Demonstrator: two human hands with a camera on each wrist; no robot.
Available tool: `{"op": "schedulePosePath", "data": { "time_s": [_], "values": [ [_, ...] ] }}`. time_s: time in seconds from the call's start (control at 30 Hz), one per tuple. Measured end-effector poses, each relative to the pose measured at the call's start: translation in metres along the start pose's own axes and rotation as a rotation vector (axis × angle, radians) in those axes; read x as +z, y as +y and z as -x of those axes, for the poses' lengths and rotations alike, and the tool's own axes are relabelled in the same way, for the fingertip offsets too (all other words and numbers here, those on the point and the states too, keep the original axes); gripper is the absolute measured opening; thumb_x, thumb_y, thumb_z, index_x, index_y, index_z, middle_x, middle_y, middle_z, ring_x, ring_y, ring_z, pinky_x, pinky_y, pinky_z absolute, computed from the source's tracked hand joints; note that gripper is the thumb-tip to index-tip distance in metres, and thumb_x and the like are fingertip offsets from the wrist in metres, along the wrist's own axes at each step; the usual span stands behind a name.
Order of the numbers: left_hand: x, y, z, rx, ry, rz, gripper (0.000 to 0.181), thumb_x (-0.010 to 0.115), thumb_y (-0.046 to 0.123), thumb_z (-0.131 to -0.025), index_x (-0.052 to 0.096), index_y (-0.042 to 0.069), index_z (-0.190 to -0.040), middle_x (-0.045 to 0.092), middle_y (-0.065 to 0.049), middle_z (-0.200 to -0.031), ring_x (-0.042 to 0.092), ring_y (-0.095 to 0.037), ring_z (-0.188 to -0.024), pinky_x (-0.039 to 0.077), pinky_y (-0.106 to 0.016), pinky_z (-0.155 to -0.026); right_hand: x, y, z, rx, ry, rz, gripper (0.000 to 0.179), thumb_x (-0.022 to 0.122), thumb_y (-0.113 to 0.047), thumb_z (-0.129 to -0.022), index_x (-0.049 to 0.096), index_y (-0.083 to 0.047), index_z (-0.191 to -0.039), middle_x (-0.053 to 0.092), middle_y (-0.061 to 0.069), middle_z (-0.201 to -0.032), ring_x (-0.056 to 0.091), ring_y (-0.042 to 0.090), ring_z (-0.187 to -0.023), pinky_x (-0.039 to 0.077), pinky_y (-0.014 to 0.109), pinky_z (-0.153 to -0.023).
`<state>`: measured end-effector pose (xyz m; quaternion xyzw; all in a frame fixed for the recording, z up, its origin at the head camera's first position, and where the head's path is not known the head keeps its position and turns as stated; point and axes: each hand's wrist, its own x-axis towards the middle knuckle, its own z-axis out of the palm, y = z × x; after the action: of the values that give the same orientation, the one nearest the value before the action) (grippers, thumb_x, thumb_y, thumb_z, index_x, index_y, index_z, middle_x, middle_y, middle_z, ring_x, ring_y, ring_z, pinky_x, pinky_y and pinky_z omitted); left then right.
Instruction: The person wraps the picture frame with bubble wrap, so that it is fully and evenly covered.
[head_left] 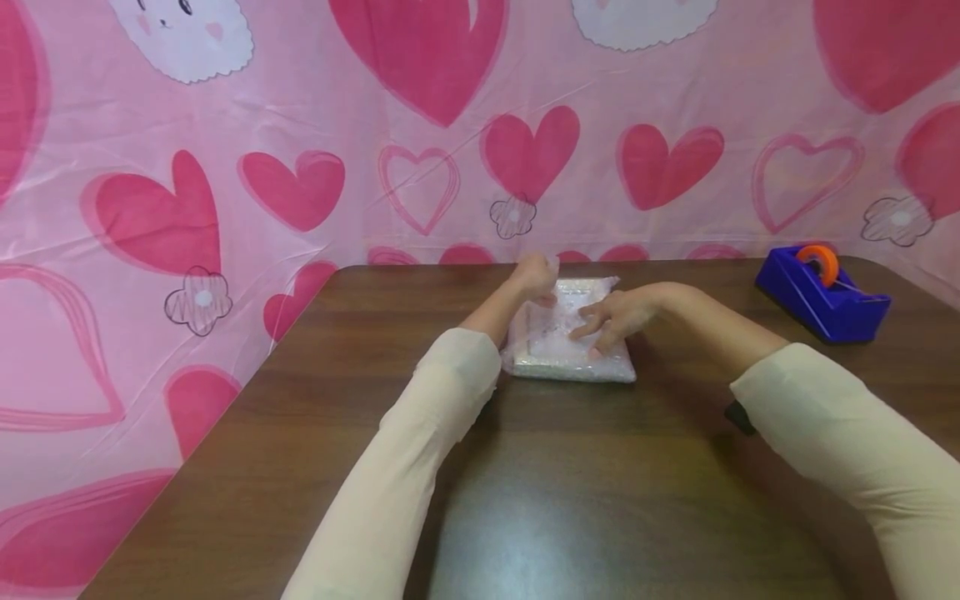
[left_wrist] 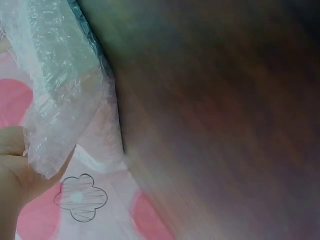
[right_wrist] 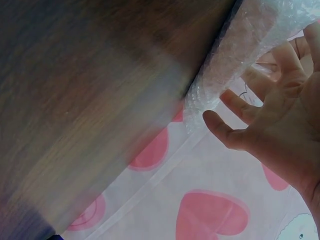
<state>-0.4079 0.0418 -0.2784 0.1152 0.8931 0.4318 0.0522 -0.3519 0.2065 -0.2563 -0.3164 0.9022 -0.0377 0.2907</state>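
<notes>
A flat, rectangular package in clear bubble wrap [head_left: 547, 343] lies on the brown table, its inner item blurred by the plastic. At its far left corner my left hand [head_left: 534, 279] pinches the wrap. The left wrist view shows a loose end of bubble wrap [left_wrist: 52, 135] between the thumb and fingers of that hand [left_wrist: 17, 172]. My right hand [head_left: 621, 318] is over the package's right side, fingers spread and lightly bent, gripping nothing. In the right wrist view, the right hand's fingers [right_wrist: 237, 107] are close to the wrap [right_wrist: 235, 62]; contact is unclear.
A blue tape dispenser [head_left: 825, 300] with an orange-cored roll stands at the table's far right. Partly hidden under the right sleeve is a small dark object [head_left: 739, 417]. A pink heart-patterned cloth [head_left: 465, 192] hangs behind the wooden table [head_left: 360, 350].
</notes>
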Motion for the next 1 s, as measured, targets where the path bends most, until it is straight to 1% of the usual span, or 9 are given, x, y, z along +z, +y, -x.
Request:
{"op": "schedulePosePath", "data": {
  "time_s": [0.17,0.3,0.37,0.43,0.6,0.67,0.73,0.87,1.0],
  "values": [
    [0.0,0.0,0.001,0.014,-0.026,-0.06,0.03,0.043,0.013,-0.1,0.047,0.002,-0.073,0.063,-0.022,-0.099,0.069,-0.029,-0.08,0.056,-0.029,-0.063,0.0,0.001,0.0,-0.014,0.007,-0.002,0.064,0.059,-0.048,-0.089,0.043,-0.014,-0.142,0.013,0.026,-0.152,0.006,0.052,-0.135,0.007,0.069,-0.104],
    [-0.004,0.001,0.006,0.004,-0.088,-0.091,0.013,0.053,0.003,-0.093,0.061,-0.007,-0.093,0.064,-0.019,-0.107,0.068,-0.026,-0.089,0.056,-0.028,-0.071,0.0,0.001,0.0,-0.032,0.019,0.019,0.063,0.058,-0.046,-0.09,0.044,-0.013,-0.141,0.015,0.027,-0.152,0.009,0.051,-0.136,0.009,0.066,-0.106],
    [-0.006,0.0,0.005,0.007,-0.123,-0.089,0.018,0.053,0.003,-0.093,0.063,-0.008,-0.103,0.064,-0.018,-0.109,0.068,-0.024,-0.09,0.056,-0.028,-0.071,0.001,0.001,0.0,-0.04,0.026,0.026,0.062,0.058,-0.046,-0.09,0.045,-0.013,-0.141,0.016,0.028,-0.151,0.01,0.051,-0.135,0.009,0.066,-0.106],
    [-0.007,0.001,0.004,0.0,-0.136,-0.111,0.015,0.053,0.002,-0.091,0.067,-0.003,-0.092,0.066,-0.014,-0.099,0.068,-0.021,-0.086,0.056,-0.027,-0.067,0.001,0.001,0.001,-0.041,0.031,0.025,0.062,0.058,-0.046,-0.09,0.045,-0.013,-0.141,0.016,0.027,-0.151,0.01,0.051,-0.135,0.009,0.066,-0.106],
    [0.014,-0.044,-0.074,0.028,-0.16,-0.138,0.024,0.058,-0.005,-0.08,0.065,-0.001,-0.103,0.066,-0.006,-0.097,0.064,-0.014,-0.074,0.054,-0.026,-0.057,0.002,0.001,0.0,-0.053,0.034,0.031,0.061,0.059,-0.044,-0.09,0.045,-0.012,-0.141,0.016,0.029,-0.151,0.01,0.054,-0.134,0.01,0.067,-0.105],
    [0.027,-0.071,-0.116,0.051,-0.18,-0.152,0.047,0.059,-0.006,-0.078,0.058,0.002,-0.124,0.066,-0.008,-0.103,0.062,-0.017,-0.07,0.053,-0.027,-0.056,0.002,0.0,0.001,-0.056,0.039,0.04,0.061,0.059,-0.044,-0.09,0.046,-0.011,-0.14,0.016,0.029,-0.15,0.011,0.055,-0.133,0.01,0.067,-0.104],
    [0.033,-0.083,-0.138,0.05,-0.201,-0.201,0.05,0.059,-0.001,-0.08,0.055,0.005,-0.129,0.067,-0.008,-0.098,0.061,-0.018,-0.069,0.052,-0.03,-0.055,0.003,0.001,0.001,-0.047,0.042,0.039,0.061,0.058,-0.045,-0.09,0.046,-0.012,-0.14,0.016,0.028,-0.151,0.01,0.055,-0.133,0.009,0.067,-0.105],
    [0.034,-0.097,-0.158,0.131,-0.288,-0.308,0.045,0.055,0.006,-0.085,0.056,0.01,-0.13,0.067,-0.003,-0.104,0.063,-0.016,-0.081,0.053,-0.027,-0.068,0.004,0.001,0.002,-0.043,0.045,0.032,0.062,0.058,-0.046,-0.09,0.045,-0.012,-0.14,0.016,0.028,-0.151,0.008,0.056,-0.133,0.008,0.068,-0.104],
    [0.029,-0.103,-0.164,0.207,-0.374,-0.507,0.042,0.059,0.015,-0.088,0.056,0.02,-0.13,0.057,0.006,-0.127,0.052,-0.011,-0.114,0.04,-0.024,-0.098,0.005,0.002,0.002,-0.047,0.048,0.03,0.062,0.058,-0.045,-0.09,0.045,-0.012,-0.141,0.016,0.027,-0.151,0.008,0.056,-0.133,0.008,0.069,-0.104]
  ]
}}
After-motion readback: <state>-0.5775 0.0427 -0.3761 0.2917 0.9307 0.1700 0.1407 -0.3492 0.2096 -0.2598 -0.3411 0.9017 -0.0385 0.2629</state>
